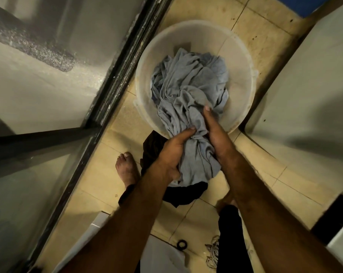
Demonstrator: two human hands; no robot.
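Grey cloth: your left hand and right hand grip its bunched end over the bucket. Looks like wringing; twist next.

Both bare forearms outstretched downward, left hand and right hand side by side, fingers curled tight.

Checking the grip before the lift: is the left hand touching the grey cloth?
Touching. The head view shows the left hand curled round the bunched grey cloth, thumb pressed into it; the right hand grips it too.
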